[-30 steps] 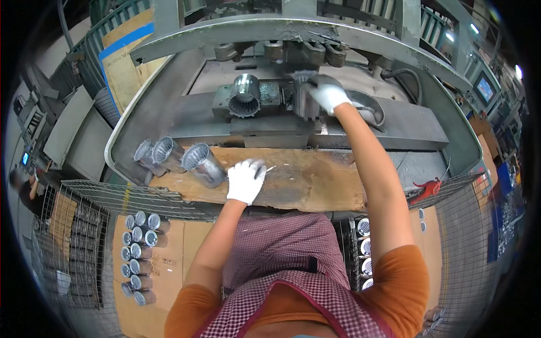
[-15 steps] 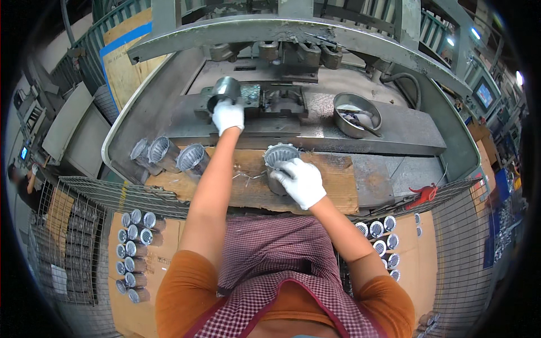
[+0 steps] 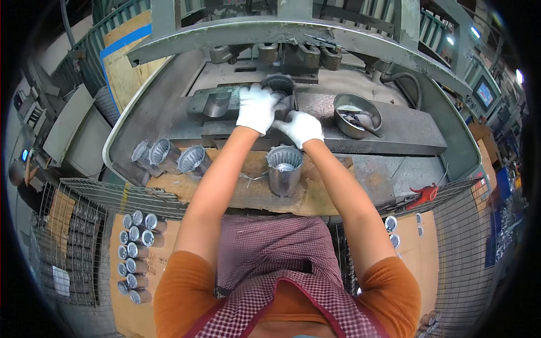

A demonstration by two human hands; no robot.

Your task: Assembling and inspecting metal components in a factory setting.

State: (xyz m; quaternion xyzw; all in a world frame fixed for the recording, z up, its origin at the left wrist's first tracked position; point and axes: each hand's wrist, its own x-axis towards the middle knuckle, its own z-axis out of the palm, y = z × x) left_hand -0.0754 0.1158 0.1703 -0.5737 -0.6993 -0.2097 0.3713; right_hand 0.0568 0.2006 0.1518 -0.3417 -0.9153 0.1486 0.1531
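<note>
While my left hand [image 3: 257, 108] grips a blurred, dark cylinder [image 3: 280, 84] at the right end of the metal fixture [image 3: 217, 105], my right hand [image 3: 300, 129] lies close by; its closure I cannot tell.

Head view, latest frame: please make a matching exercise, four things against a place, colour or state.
1. Metal bowl
2. Red-handled tool
3. Lone toothed-rim cylinder
4. Left hand

A. standing on the wooden plank
B. gloved in white
C. on the grey machine bed
D. beyond the plank's right end

Pairs: 1-C, 2-D, 3-A, 4-B
</note>
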